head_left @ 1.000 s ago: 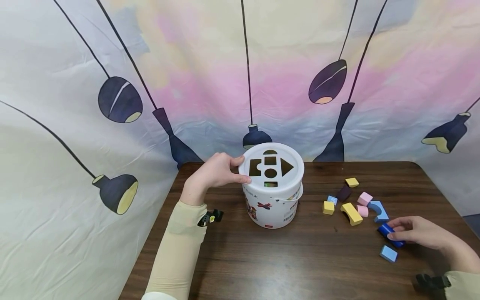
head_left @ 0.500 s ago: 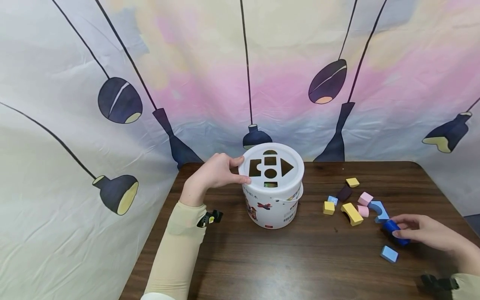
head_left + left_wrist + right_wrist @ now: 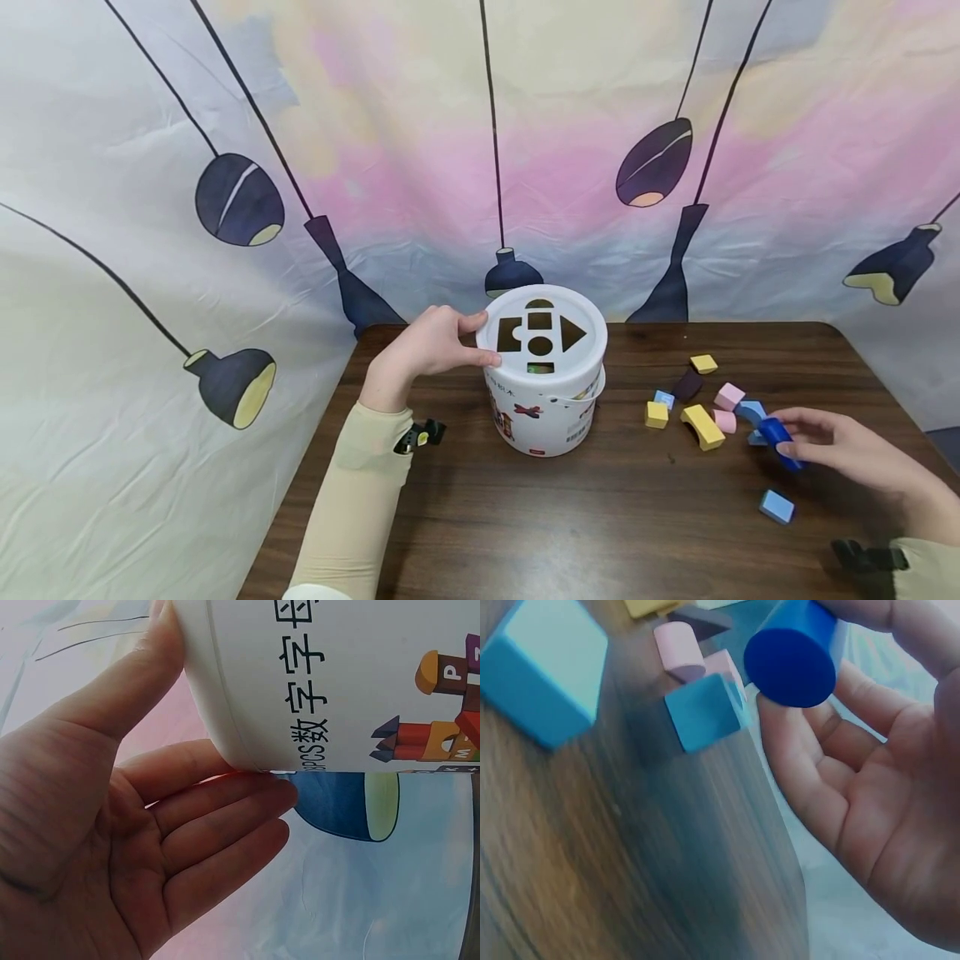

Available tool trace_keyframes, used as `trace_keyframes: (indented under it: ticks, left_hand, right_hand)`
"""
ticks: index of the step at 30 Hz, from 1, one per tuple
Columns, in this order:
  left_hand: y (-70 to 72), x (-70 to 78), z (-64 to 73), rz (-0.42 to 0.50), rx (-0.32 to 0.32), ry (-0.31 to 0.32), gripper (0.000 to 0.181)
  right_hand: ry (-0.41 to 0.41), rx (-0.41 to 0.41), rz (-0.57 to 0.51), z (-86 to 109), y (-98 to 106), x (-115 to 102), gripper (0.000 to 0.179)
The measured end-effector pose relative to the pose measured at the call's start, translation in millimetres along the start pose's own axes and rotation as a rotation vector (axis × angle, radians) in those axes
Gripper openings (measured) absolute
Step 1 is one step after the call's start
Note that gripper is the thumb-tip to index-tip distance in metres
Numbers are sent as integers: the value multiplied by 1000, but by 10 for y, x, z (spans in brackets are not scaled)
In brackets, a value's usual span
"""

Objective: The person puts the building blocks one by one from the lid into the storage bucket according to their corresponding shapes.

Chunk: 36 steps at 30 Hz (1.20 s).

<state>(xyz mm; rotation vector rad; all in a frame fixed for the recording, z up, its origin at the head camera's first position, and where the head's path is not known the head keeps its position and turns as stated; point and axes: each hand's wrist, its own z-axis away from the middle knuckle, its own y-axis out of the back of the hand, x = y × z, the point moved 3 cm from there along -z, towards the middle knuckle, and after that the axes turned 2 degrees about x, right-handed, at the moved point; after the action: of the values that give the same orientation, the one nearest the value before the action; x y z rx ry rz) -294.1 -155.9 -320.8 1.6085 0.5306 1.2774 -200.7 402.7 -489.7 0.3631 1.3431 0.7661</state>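
Head view shows a dark blue cylinder [image 3: 778, 440] toward the right side of the wooden table [image 3: 592, 533], held at a tilt, its surface pinched between the thumb and fingers of the right hand [image 3: 851, 450]. It partly covers a light blue arch [image 3: 750, 408]; whether the two touch, I can't tell. Nearer the person lies a light blue block [image 3: 777, 507], apart from the rest. Just left of the arch sit a pink cylinder [image 3: 724, 421] and a pink block [image 3: 730, 396], then a yellow arch [image 3: 705, 428] and a yellow cube [image 3: 656, 416]. Further left, a white bucket [image 3: 555, 429] stands upright under a lid [image 3: 572, 365] with shaped holes. There the left hand [image 3: 431, 342] grips the rim between thumb and forefinger, its other fingers extended close together.
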Motion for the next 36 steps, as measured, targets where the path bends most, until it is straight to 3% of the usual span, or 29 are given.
trace_keyframes:
  ticks: [4,10,14,22,26,36]
  left_hand:
    - [3,1,4,2,-4,1,88]
    - [5,-8,-1,7,-9,0,90]
    - [0,-13,-8,13,-8,-1,89]
    - [5,-12,13,30,-3,2,88]
    - [6,-8,21,31,3,3,88]
    - [-13,-23,18,30,0,2,88]
  right_hand:
    - [47,58,-5,-25,-24,-79,53]
    - [163,114,-158,-64,-103,-219,49]
    - [198,140,-191,-99,-141,-310,48]
    - [272,128,-299,-200,-285,-550,44]
    - [270,127,-276,-253,-340,-685,43]
    - [320,124,-343,-396,-475,-1074,40]
